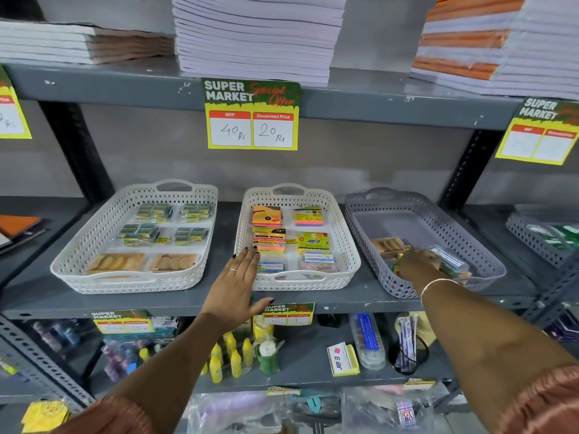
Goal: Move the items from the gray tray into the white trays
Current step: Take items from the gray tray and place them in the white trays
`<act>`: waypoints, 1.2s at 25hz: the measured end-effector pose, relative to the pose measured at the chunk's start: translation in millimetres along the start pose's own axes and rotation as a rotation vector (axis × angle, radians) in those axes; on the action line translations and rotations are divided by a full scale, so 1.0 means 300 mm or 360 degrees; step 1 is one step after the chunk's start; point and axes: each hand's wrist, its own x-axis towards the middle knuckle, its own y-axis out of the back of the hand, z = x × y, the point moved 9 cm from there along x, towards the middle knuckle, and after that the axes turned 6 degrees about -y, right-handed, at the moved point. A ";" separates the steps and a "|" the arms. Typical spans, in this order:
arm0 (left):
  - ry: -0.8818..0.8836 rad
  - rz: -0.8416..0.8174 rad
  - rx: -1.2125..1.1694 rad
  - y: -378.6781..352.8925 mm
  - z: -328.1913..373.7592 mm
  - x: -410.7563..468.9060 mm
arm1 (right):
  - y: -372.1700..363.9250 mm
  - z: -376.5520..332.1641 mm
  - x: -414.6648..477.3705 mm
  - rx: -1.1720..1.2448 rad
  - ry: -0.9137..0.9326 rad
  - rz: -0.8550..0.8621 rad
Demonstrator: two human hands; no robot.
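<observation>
Right hand reaches into the perforated gray plastic tray, fingers curled over a clear plastic packet of small stationery; whether it is gripped, cannot tell; packet likely light, slick, crinkly, best pinched across its short edges; left hand open, flat, empty, over the near rim of the middle white lattice tray.
</observation>
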 end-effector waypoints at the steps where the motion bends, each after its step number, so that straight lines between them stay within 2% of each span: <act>1: 0.0003 -0.0002 0.0007 -0.002 -0.002 0.000 | -0.002 0.000 0.005 0.0007 0.0004 -0.0008; 8: -0.0024 -0.0028 0.0036 -0.006 -0.006 0.012 | 0.044 0.001 -0.013 0.0060 0.0064 -0.0063; 11: -0.0027 0.0019 0.0009 0.018 0.003 0.035 | 0.176 -0.054 -0.008 0.0281 0.0143 -0.0123; 15: -0.0007 -0.0016 -0.0010 0.010 0.023 0.066 | 0.435 -0.270 -0.008 0.0342 0.0414 0.0257; 17: 0.0014 -0.0005 0.0011 0.011 0.021 0.067 | 0.470 -0.415 -0.036 0.0438 0.0593 0.0349; 20: 0.0016 0.0063 0.0051 0.023 0.023 0.061 | 0.382 -0.626 -0.080 0.0341 0.0880 0.0236; 22: 0.0018 0.0084 0.0100 0.018 0.023 0.061 | 0.284 -0.704 -0.069 0.0172 0.0937 0.0098; 30: 0.0010 0.0156 0.0124 0.016 0.021 0.062 | 0.199 -0.752 -0.046 0.0105 0.1041 -0.0011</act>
